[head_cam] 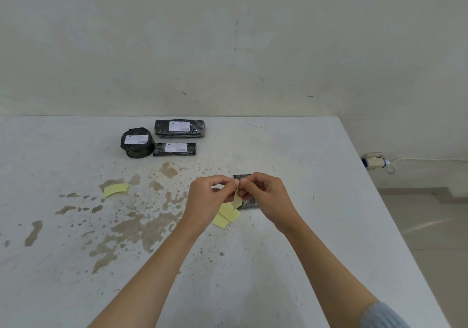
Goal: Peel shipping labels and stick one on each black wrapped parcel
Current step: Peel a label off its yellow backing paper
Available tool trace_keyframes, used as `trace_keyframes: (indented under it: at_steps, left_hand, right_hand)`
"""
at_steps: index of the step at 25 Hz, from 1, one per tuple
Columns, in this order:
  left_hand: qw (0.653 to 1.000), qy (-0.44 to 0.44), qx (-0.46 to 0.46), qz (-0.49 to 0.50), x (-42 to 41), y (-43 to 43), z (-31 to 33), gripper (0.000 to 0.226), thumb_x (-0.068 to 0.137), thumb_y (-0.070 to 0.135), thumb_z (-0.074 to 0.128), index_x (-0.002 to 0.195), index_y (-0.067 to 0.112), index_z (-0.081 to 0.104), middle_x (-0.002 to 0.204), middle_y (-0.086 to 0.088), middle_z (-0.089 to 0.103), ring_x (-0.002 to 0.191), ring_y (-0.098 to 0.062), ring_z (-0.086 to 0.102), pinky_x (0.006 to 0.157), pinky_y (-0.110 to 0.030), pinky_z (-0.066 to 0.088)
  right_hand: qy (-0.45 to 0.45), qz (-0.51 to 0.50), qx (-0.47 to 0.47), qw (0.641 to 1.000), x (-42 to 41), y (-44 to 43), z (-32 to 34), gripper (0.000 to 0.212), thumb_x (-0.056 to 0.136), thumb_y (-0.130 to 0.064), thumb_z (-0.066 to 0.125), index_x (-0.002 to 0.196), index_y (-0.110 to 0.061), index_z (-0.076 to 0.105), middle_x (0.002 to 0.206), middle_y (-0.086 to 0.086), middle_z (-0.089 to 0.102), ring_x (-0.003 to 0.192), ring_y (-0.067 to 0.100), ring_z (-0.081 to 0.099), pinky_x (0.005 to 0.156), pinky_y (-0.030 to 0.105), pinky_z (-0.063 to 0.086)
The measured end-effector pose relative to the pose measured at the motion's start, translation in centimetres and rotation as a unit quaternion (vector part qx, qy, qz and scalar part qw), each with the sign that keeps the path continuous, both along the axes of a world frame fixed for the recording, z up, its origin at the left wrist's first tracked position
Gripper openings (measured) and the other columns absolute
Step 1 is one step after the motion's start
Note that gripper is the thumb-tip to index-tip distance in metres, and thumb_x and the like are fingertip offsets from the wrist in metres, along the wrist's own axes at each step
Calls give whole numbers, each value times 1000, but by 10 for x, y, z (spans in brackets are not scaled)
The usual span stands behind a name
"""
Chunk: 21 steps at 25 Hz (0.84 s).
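I see the left hand (210, 196) and right hand (266, 193) pinching one yellow-backed label (237, 199) at frame centre, with the unlabelled black parcel (249, 204) lying just beneath the right hand.

On a stained white table (304, 251), a round labelled parcel (137, 142), a long labelled parcel (180, 128) and a short labelled parcel (174, 149) are grouped far, left of centre. A curled yellow backing strip (115, 189) is laid left; flat backing pieces (226, 217) and a black parcel (249, 203) are laid centrally.
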<state>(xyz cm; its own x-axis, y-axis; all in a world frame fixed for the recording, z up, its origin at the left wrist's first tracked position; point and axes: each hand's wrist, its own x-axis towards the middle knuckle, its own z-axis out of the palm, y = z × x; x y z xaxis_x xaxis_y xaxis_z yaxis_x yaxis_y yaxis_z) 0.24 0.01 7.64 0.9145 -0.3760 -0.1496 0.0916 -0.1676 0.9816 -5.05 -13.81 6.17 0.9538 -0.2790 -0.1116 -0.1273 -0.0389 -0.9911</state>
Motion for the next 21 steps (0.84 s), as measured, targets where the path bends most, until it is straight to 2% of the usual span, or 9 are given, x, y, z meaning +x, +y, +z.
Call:
trace_keyframes:
  at_steps: [4,13,17,21]
  left_hand:
    - [1000,-9,12,-1,1,-1,0,8,83,11,68,80,7,75,80,-11,74,68,-21,73,72,-30,60]
    - [1000,-16,22,4,3,-2,0,7,83,10,68,80,8,74,79,-9,73,67,-19,73,73,-31,60]
    - [1000,-13,17,3,4,-2,0,8,83,9,67,80,11,74,81,-9,74,68,-19,73,73,-29,60]
    - [1000,-17,16,-4,4,-2,1,10,83,9,67,79,13,74,83,-8,74,69,-19,73,72,-27,60]
  right_hand:
    - [4,0,29,1000,0,-1,3,21,94,-11,54,82,0,68,73,8,66,70,16,61,66,18,52]
    - [15,8,35,999,2,-1,5,14,90,-8,59,82,-1,68,73,7,68,72,18,64,72,25,55]
    - [17,3,30,999,3,-1,5,11,88,-5,61,81,0,68,74,10,68,74,22,65,77,33,55]
    - [18,-5,20,1000,4,-1,6,11,86,0,59,79,1,67,73,13,67,72,21,64,75,32,55]
